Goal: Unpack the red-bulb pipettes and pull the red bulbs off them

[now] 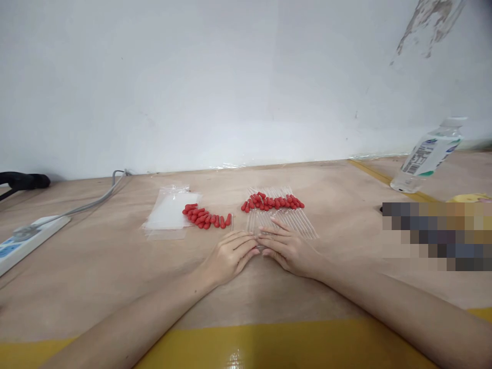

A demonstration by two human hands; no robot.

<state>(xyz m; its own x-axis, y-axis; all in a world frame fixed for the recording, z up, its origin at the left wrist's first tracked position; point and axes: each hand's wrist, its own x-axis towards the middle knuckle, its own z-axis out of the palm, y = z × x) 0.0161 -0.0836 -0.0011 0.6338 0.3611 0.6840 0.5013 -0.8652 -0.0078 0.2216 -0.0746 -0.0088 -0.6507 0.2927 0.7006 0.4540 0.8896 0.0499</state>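
Observation:
My left hand (232, 256) rests on the table with its fingers stretched out towards the lower ends of several thin clear tubes (298, 223). From the other side, my right hand (290, 248) lies over these tubes, fingers spread, its index fingertip on them. The fingertips of both hands meet at the tubes' near ends, where they partly hide them. A band of red rubber bulbs (274, 203) runs across the tubes, which show on both its sides, like droppers. More red bulbs (207, 218) lie in a curved pile left of them, partly over clear plastic bags (167, 210).
A white power strip (46, 230) with a plugged-in grey cable (92, 200) lies at the left, a black object (26, 180) behind it. At the right, a tilted-looking clear bottle (426, 159) stands near a yellow packet (471, 198) and a blurred-out patch. A pale wall (192, 92) bounds the table.

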